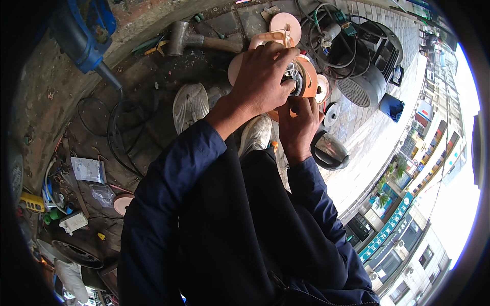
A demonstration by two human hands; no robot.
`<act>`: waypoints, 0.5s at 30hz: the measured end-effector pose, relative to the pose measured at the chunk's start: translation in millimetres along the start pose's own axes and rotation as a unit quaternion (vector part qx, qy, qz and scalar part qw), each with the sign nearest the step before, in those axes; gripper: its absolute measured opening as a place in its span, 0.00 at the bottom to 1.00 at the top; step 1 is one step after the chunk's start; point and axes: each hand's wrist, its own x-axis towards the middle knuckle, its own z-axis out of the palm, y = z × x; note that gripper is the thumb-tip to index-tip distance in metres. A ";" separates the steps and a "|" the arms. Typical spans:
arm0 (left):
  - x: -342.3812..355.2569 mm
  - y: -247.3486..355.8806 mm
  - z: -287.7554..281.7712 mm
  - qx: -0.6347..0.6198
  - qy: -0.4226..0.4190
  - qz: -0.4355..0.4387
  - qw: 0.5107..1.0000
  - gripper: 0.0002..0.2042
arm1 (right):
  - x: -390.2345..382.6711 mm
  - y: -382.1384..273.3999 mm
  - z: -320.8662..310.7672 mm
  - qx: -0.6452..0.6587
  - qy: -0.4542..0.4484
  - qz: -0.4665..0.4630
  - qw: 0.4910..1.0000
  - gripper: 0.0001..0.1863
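An orange-pink plastic housing (310,76) with a shiny, dark-rimmed round part (294,77) inside it is between my two hands, above the ground in front of my shoes. My left hand (263,76) curls over its left and upper side, thumb near the shiny part. From below, my right hand (300,125) closes on the lower edge with bent fingers. My hands hide much of the piece, and its exact kind is unclear. Just beyond it lie a pale pink disc (286,26) and a matching looped part (265,38). A cream ring-shaped part (321,88) sits to the right.
A hammer (204,42) with a wooden handle lies far left of my hands. Coiled cables (337,56) and a grey motor-like machine (363,87) stand at right, near a dark rounded shell (330,151). A blue power tool (87,43) trails its cord at upper left.
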 end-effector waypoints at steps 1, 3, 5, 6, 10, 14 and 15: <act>0.2 -0.2 -0.7 0.009 0.002 0.004 1.000 0.29 | 0.4 0.0 -0.4 -0.002 -0.001 -0.001 1.000 0.08; 0.4 0.7 -1.0 0.018 0.006 0.012 1.000 0.30 | -1.1 0.0 -3.3 -0.007 0.000 0.009 1.000 0.07; 0.9 0.7 -1.4 0.020 0.011 0.020 1.000 0.30 | -5.2 0.5 -10.3 -0.017 0.006 0.021 1.000 0.06; 1.3 0.6 -1.6 0.018 0.010 0.019 1.000 0.30 | -6.4 1.5 -13.9 -0.011 0.018 0.020 1.000 0.06; 2.6 -0.2 -0.3 0.002 0.006 0.021 1.000 0.30 | -9.5 4.9 -23.8 0.028 0.022 0.027 0.999 0.06; 1.3 -1.5 1.1 0.011 0.007 0.024 1.000 0.29 | -8.5 2.7 -20.8 0.021 -0.003 0.029 0.999 0.05; 0.6 -1.8 1.5 0.015 0.006 0.024 1.000 0.29 | -8.2 1.2 -18.6 0.015 -0.006 0.025 1.000 0.05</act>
